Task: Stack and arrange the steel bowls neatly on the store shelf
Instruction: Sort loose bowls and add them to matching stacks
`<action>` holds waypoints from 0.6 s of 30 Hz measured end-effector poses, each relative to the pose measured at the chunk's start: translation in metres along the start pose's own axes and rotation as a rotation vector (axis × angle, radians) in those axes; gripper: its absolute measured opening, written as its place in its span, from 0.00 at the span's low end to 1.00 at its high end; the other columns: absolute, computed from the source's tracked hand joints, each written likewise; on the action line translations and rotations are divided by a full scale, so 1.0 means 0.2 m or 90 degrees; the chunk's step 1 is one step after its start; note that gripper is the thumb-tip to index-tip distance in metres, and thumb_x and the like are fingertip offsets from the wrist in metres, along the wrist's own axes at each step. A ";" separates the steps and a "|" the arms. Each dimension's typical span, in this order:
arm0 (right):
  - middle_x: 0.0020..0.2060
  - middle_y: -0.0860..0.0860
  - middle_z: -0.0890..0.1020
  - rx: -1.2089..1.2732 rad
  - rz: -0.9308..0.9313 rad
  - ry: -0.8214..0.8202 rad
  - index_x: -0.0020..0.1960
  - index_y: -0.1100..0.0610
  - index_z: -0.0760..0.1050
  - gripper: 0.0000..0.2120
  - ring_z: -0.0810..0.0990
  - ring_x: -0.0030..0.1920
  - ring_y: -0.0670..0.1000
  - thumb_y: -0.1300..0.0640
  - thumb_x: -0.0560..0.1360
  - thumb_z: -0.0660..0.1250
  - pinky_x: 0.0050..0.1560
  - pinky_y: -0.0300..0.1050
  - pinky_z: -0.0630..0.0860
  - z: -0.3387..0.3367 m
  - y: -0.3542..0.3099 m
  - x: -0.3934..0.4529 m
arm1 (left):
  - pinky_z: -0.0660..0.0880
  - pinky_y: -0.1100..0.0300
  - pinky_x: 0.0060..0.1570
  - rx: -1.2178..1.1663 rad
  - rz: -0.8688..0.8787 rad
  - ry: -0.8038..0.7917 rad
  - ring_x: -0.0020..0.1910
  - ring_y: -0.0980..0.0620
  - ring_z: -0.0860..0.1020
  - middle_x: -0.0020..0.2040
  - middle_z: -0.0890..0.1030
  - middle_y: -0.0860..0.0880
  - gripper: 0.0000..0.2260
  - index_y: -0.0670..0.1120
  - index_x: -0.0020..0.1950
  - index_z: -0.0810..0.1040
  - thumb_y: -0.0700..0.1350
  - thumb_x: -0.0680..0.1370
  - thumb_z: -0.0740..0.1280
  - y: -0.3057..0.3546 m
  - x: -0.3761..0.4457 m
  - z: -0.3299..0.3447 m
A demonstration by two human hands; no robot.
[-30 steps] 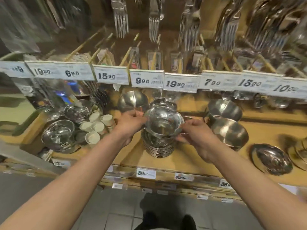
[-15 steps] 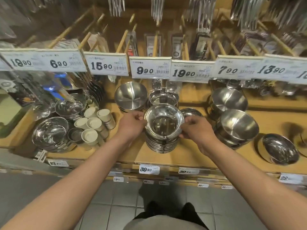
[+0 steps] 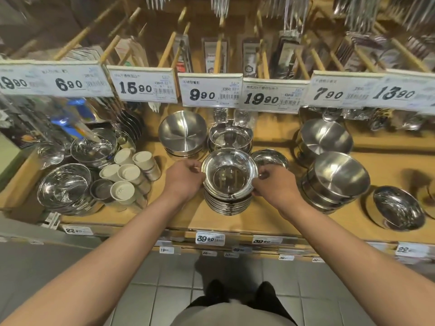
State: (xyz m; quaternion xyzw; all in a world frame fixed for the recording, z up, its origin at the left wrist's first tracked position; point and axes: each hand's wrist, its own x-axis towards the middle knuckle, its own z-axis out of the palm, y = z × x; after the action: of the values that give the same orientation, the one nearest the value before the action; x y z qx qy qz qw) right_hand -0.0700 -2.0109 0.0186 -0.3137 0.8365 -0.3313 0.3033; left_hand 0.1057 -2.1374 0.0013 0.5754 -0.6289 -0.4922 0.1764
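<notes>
A stack of several shiny steel bowls [image 3: 227,204] stands mid-shelf on the wooden store shelf [image 3: 266,220]. The top bowl [image 3: 229,175] sits on the stack, level. My left hand [image 3: 182,181] grips its left rim, fingers curled. My right hand [image 3: 270,185] pinches its right rim. Behind stand a brushed steel bowl stack [image 3: 182,135], a shiny bowl stack [image 3: 230,138] and a single small bowl [image 3: 270,160]. To the right are two taller stacks of brushed bowls [image 3: 336,182] [image 3: 326,138].
White-lidded shakers [image 3: 128,172] and shiny bowls [image 3: 64,188] crowd the left of the shelf. A tilted shiny dish [image 3: 397,208] lies at far right. Price tags [image 3: 209,92] hang above, with packaged cutlery on pegs behind. Grey floor tiles and my shoes are below.
The bowl in both hands has come down from above the stack onto its top. The camera has tilted down and closer to the shelf.
</notes>
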 end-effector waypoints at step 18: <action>0.41 0.56 0.86 -0.071 -0.011 -0.003 0.47 0.59 0.83 0.03 0.86 0.44 0.57 0.63 0.74 0.71 0.52 0.57 0.83 0.00 -0.01 -0.02 | 0.81 0.41 0.56 0.029 0.039 0.015 0.51 0.37 0.84 0.44 0.86 0.40 0.07 0.43 0.46 0.87 0.34 0.74 0.72 -0.02 0.00 0.01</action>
State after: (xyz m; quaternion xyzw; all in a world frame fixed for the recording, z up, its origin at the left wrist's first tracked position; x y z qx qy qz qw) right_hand -0.0676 -2.0097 0.0213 -0.3385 0.8500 -0.2862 0.2846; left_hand 0.1061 -2.1372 -0.0021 0.5655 -0.6549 -0.4657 0.1855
